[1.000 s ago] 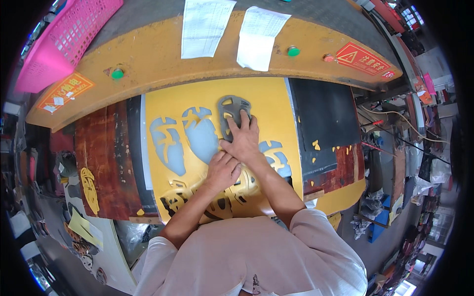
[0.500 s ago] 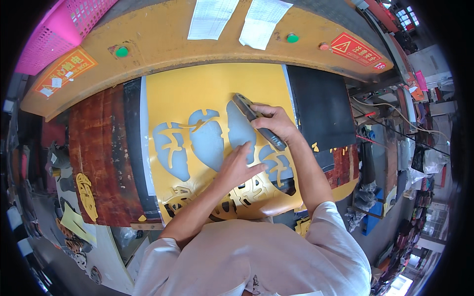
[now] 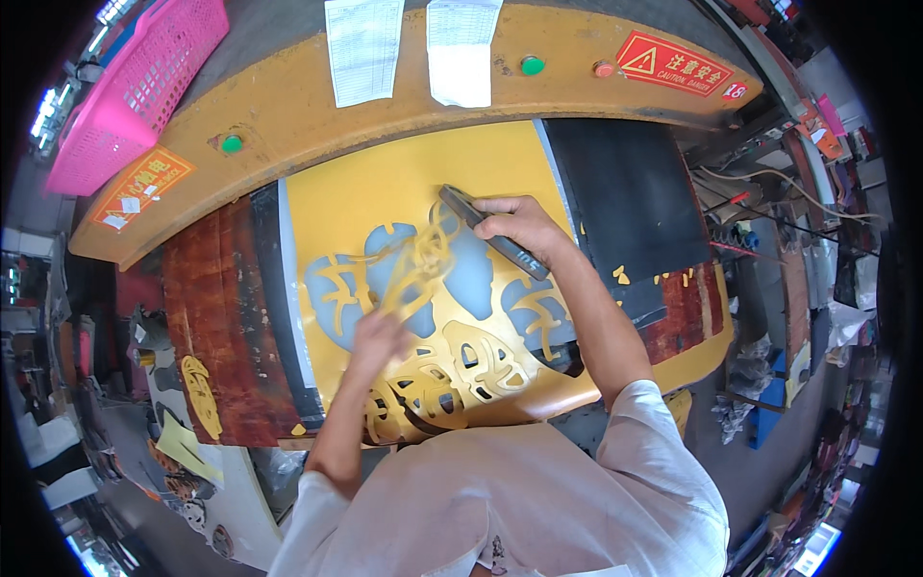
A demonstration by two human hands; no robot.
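A yellow sheet point(image 3: 471, 156) with several cut-out openings lies on the work surface, its perforated near end curving over the front edge. My right hand point(image 3: 524, 226), closed, grips a dark steel cutting die point(image 3: 510, 252) that slants over the openings on the right. A motion-blurred looped yellow cut piece point(image 3: 425, 258) hangs above the middle openings. My left hand point(image 3: 381, 338) is closed on its near end, fingers smeared by motion. Blue-grey backing shows through the openings. Thin yellow strips point(image 3: 336, 288) lie across the left opening.
Ahead runs an orange press beam point(image 3: 288, 135) with green buttons point(image 3: 532, 65), paper sheets point(image 3: 363, 48) and a pink basket point(image 3: 144, 91). A black mat point(image 3: 635, 192) flanks the sheet on the right, with small yellow scraps. Another yellow cut piece point(image 3: 201, 399) rests on the reddish-brown board point(image 3: 216, 317).
My left hand has pulled back leftward from the right-middle opening, now with a yellow cut piece. The die stays in my right hand, slightly shifted left in view. The head view has turned.
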